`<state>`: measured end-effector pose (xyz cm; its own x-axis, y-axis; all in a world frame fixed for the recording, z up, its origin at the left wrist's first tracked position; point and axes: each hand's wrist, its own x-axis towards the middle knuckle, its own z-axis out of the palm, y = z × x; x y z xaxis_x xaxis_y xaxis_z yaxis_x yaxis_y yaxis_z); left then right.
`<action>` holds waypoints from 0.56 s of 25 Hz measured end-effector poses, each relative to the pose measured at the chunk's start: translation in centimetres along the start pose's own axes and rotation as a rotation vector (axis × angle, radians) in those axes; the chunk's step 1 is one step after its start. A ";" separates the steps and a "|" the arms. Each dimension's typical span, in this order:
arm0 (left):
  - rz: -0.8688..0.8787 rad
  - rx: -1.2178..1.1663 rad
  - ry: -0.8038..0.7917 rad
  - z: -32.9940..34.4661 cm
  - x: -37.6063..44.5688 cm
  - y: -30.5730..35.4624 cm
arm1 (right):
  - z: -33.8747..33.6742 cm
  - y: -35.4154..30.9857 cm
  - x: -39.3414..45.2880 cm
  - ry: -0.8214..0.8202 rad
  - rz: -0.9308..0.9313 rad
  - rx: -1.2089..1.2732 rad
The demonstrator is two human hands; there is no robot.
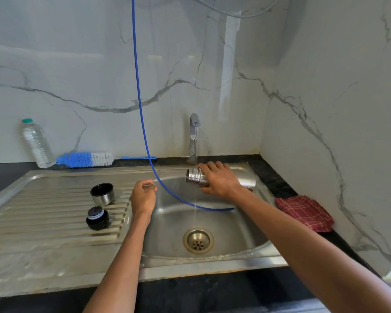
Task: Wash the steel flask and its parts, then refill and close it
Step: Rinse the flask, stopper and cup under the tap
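Note:
My right hand (219, 178) grips the steel flask (193, 176) around its neck and holds it sideways over the sink basin (235, 233), mouth pointing left under the tap (194, 127). A thin stream of water runs from the tap past the threaded mouth down toward the drain (198, 240). My left hand (143, 196) hovers over the basin's left edge with fingers curled and nothing visible in it. On the ribbed drainboard (43, 222) stand the steel cup lid (102, 193), open side up, and the black stopper (97, 218).
A blue hose (140, 102) hangs from above into the basin. A blue and white bottle brush (86, 159) and a clear plastic water bottle (36, 143) lie at the back left. A red checked cloth (305, 212) sits on the dark counter to the right.

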<state>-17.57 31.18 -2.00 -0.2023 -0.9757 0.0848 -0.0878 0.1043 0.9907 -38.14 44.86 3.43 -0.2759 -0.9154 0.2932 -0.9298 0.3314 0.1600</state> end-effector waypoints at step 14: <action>0.020 0.246 -0.201 0.5 -0.7 -0.1 | 2.2 1.8 -1.9 -0.086 -0.229 -0.393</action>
<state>-17.93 31.98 -2.17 -0.3931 -0.9177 0.0565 -0.3105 0.1903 0.9313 -39.78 46.73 1.09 -0.1087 -0.9853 0.1317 -0.8111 0.1645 0.5613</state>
